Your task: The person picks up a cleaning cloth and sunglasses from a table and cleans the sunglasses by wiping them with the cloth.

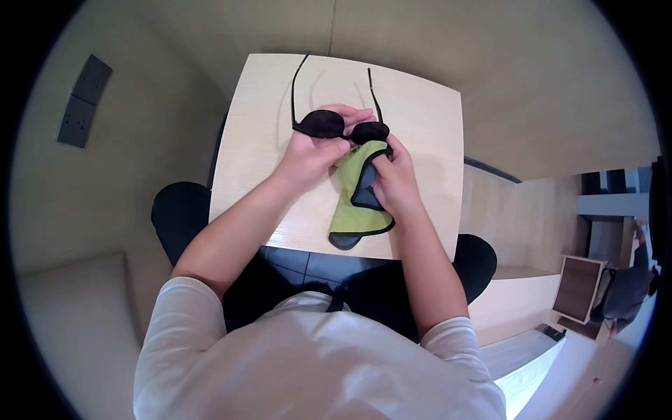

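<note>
A pair of black sunglasses [323,124] is held above the table, its two temples unfolded and pointing away from me. My left hand [315,150] grips the frame near the left lens and bridge, with the thumb in front and the fingers behind. My right hand [397,178] is closed on a green cloth [350,203] with black edging and a grey underside. The upper part of this cloth touches the right lens, where my right fingers press it. The cloth's lower end hangs toward the near table edge.
The small light wooden table [427,140] stands against a wall. Dark power sockets [84,101] are on the wall at left. A pale cushioned seat [84,308] is at lower left. Another person [626,294] and an open drawer cabinet [579,287] appear at far right.
</note>
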Action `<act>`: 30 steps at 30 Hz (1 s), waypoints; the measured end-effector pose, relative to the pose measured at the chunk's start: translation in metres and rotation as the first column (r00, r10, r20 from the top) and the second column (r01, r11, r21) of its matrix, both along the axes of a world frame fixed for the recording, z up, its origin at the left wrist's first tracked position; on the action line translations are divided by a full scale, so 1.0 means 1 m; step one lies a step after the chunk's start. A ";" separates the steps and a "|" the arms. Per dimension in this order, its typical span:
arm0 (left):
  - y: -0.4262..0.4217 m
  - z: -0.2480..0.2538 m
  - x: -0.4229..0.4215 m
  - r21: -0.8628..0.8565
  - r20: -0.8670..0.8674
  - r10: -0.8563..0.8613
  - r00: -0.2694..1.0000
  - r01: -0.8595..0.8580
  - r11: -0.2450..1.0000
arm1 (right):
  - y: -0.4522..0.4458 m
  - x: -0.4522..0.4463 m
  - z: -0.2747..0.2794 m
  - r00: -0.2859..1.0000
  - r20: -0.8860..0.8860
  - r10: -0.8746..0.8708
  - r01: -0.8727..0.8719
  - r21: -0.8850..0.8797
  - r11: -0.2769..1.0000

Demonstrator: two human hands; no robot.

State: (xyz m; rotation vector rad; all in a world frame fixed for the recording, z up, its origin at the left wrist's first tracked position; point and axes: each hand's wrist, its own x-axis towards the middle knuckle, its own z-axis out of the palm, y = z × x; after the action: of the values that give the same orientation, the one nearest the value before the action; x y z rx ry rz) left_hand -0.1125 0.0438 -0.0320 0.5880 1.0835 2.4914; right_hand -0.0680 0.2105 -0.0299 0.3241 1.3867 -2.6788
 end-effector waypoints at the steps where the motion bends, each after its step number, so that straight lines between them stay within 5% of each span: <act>1: 0.002 0.000 0.002 -0.197 -0.109 0.038 0.993 -0.059 0.979 | 0.001 0.001 -0.001 0.999 -0.025 0.045 -0.044 0.044 0.998; 3: 0.001 0.001 0.003 -0.247 -0.045 0.017 0.999 -0.028 0.969 | 0.004 0.002 -0.005 0.994 -0.048 0.095 -0.090 0.088 0.992; 5: 0.000 -0.006 0.002 -0.288 0.240 0.103 0.965 -0.031 0.957 | 0.005 0.001 -0.008 0.987 -0.044 0.153 -0.135 0.272 0.953; 6: -0.004 -0.015 -0.004 -0.139 0.237 0.051 0.970 -0.018 0.990 | 0.005 0.000 -0.008 0.986 -0.046 0.158 -0.140 0.272 0.952; 12: -0.010 0.003 -0.009 -0.081 0.017 0.143 0.990 -0.141 0.987 | 0.002 0.002 -0.007 0.981 -0.094 0.172 -0.138 0.291 0.947; 14: -0.011 0.009 -0.012 -0.060 0.047 0.198 0.979 -0.195 0.979 | 0.000 0.002 -0.006 0.997 -0.067 0.026 -0.027 -0.010 1.000; 17: -0.015 0.024 -0.012 0.056 0.107 0.193 0.975 -0.199 0.978 | 0.014 0.000 -0.016 0.999 -0.037 0.033 -0.040 -0.204 0.978; 19: -0.016 0.031 -0.006 0.100 0.196 0.150 0.969 -0.172 0.980 | 0.016 0.000 -0.017 0.998 -0.044 0.054 -0.062 -0.202 0.977; 21: -0.010 0.031 -0.002 0.119 0.108 0.101 0.989 -0.114 0.986 | 0.014 0.002 -0.010 0.994 -0.016 0.105 -0.103 -0.356 0.929; 22: -0.005 0.034 -0.001 -0.014 0.041 0.135 0.990 -0.134 0.991 | 0.014 0.002 -0.011 0.993 -0.018 0.118 -0.117 -0.330 0.937; 25: -0.005 0.040 0.003 -0.019 -0.094 0.117 0.989 -0.119 0.993 | 0.013 0.007 -0.004 0.993 -0.036 0.113 -0.118 -0.365 0.924; 29: -0.006 0.050 0.010 0.206 -0.088 -0.061 0.994 0.078 0.975 | 0.014 0.012 0.012 0.986 -0.082 0.147 -0.168 -0.554 0.816; 30: -0.006 0.057 0.016 0.139 -0.109 -0.067 0.992 0.082 0.987 | 0.012 0.013 0.012 0.986 -0.102 0.132 -0.167 -0.594 0.787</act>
State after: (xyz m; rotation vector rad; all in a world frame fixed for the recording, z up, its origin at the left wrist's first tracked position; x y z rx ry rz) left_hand -0.0964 0.0377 0.0251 0.7936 0.9049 2.5119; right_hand -0.0555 0.2221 -0.0178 0.0671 0.4679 -2.8180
